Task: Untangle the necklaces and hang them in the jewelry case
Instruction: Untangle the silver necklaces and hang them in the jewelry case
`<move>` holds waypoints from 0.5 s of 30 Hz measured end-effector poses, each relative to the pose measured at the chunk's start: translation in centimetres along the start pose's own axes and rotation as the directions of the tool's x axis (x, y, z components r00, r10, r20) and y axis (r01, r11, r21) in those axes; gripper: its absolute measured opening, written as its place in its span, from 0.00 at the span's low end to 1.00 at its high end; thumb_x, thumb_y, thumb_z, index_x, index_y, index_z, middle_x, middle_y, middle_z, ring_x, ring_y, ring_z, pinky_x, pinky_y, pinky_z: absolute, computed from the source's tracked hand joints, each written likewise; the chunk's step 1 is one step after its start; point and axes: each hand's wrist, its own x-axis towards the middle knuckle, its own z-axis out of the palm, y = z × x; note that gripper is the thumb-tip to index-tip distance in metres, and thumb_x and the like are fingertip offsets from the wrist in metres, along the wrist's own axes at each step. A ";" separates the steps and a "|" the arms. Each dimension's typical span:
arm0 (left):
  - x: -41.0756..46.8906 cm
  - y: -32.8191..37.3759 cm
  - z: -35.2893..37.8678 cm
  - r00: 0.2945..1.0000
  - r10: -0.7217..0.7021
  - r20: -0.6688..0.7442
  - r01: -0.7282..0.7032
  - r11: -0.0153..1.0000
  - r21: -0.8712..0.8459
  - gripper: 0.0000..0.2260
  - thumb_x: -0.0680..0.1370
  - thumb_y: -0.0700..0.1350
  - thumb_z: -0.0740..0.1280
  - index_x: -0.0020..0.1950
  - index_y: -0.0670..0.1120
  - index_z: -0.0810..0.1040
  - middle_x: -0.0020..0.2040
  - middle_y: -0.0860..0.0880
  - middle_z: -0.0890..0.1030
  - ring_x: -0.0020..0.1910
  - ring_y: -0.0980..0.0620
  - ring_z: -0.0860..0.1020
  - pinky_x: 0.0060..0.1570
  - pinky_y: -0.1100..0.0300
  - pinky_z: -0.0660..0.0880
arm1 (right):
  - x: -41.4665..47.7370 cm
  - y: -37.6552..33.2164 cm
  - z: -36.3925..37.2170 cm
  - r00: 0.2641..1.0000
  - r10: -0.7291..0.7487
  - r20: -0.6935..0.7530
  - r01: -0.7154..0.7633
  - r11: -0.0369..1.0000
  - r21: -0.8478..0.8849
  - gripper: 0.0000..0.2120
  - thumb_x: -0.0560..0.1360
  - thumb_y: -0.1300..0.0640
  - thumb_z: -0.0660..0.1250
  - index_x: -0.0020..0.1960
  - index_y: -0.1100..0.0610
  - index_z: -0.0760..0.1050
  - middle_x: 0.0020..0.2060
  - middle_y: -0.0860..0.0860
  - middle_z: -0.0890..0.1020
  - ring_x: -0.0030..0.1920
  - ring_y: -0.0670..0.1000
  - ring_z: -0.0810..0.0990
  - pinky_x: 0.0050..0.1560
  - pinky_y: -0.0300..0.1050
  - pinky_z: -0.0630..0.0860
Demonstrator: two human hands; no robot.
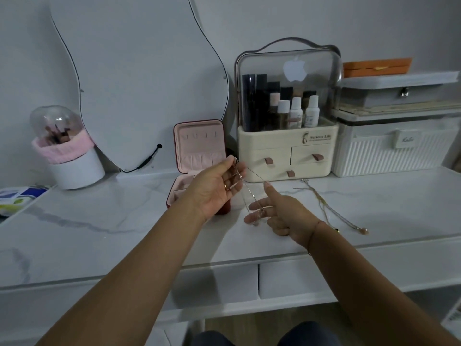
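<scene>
**Chain stretched between two hands above the surface**

The left hand (217, 188) is raised palm up in front of the open jewelry case (199, 146), its fingers curled around one end of a thin necklace (256, 175), which it pinches near the fingertips. From there the chain runs down and to the right to the right hand (282, 218), which hovers low over the white marbled surface (124, 221). That hand is spread, forefinger pointing up and two more fingers held out straight, with the chain draped across them. The case stands with its pink-lined lid upright, just behind the left hand. More necklaces (331, 211) lie in a loose tangle on the surface to the right of the right hand. A cream cosmetic organizer (287, 156) stands behind, beside a curved mirror (137, 83).
</scene>
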 end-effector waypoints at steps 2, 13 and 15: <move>0.0 -0.1 0.3 1.000 -0.007 0.017 0.007 1.000 -0.001 0.06 0.80 0.44 0.64 0.45 0.45 0.77 0.42 0.47 0.84 0.42 0.53 0.81 0.44 0.59 0.75 | -0.1 -0.2 -0.3 0.996 0.050 0.070 -0.051 0.999 0.005 0.34 0.80 0.36 0.47 0.56 0.65 0.75 0.45 0.62 0.85 0.20 0.44 0.56 0.20 0.34 0.53; -0.2 -0.1 -0.6 0.998 -0.022 -0.055 0.021 1.000 -0.012 0.09 0.80 0.46 0.63 0.40 0.46 0.74 0.39 0.49 0.78 0.42 0.53 0.76 0.50 0.57 0.72 | 0.3 0.2 -1.0 0.999 -0.001 0.042 -0.004 0.993 0.118 0.25 0.81 0.43 0.54 0.42 0.62 0.77 0.29 0.50 0.69 0.21 0.43 0.58 0.19 0.34 0.55; -0.3 -0.4 -1.3 0.995 -0.053 -0.090 0.050 0.998 -0.039 0.12 0.80 0.47 0.63 0.36 0.46 0.72 0.37 0.49 0.77 0.41 0.53 0.75 0.53 0.56 0.72 | 0.4 0.4 -1.0 0.998 -0.041 -0.045 0.050 0.979 0.199 0.20 0.81 0.46 0.58 0.38 0.59 0.73 0.31 0.51 0.70 0.22 0.44 0.59 0.20 0.34 0.55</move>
